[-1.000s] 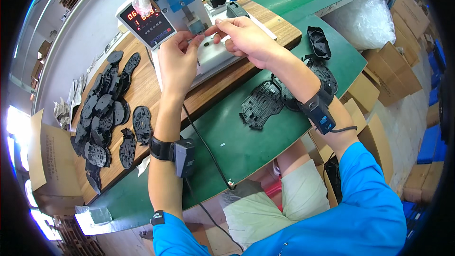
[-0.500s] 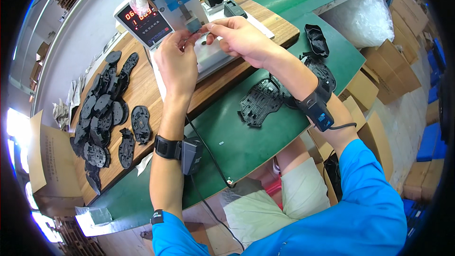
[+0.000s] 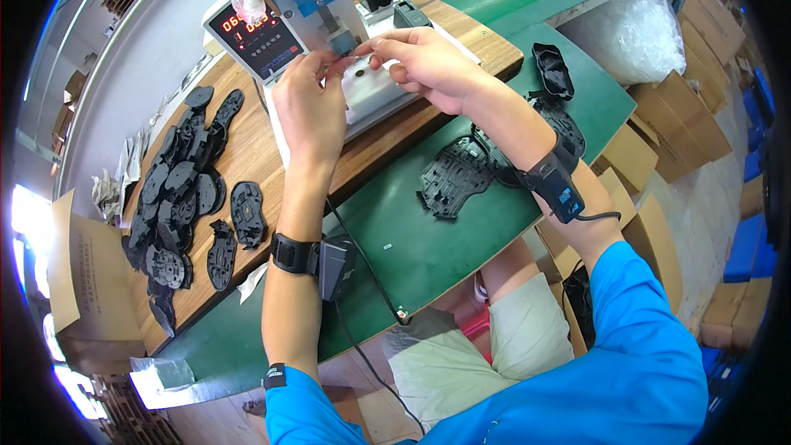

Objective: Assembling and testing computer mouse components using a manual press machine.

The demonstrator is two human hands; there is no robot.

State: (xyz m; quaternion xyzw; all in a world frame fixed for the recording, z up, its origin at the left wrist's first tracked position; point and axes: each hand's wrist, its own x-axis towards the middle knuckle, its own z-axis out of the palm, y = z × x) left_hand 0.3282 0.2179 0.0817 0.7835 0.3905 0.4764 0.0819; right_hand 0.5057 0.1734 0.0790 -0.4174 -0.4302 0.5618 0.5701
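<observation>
Both hands are raised to a small bench press (image 3: 317,0), just under its metal head. My left hand (image 3: 311,107) is closed, its thumb and fingertips pinched together beside the press tip. My right hand (image 3: 432,66) pinches too, its thumb and index finger close to the left fingertips. Whatever lies between the fingers is too small to make out. Below them is the pale base block (image 3: 371,97) of the press, with a small dark spot on it. A control box (image 3: 257,37) with red lit digits stands left of the press.
Black molded plastic shells (image 3: 177,185) lie heaped on the wooden board (image 3: 276,189) at left. More black shells (image 3: 453,177) rest on the green table (image 3: 412,255), near my right forearm. Cardboard boxes (image 3: 680,119) and a clear plastic bag (image 3: 630,29) stand at right. A cable (image 3: 367,264) crosses the table.
My right fingers have shifted slightly, showing more of the base block below. The whole view has moved a little; both hands stay at the press head.
</observation>
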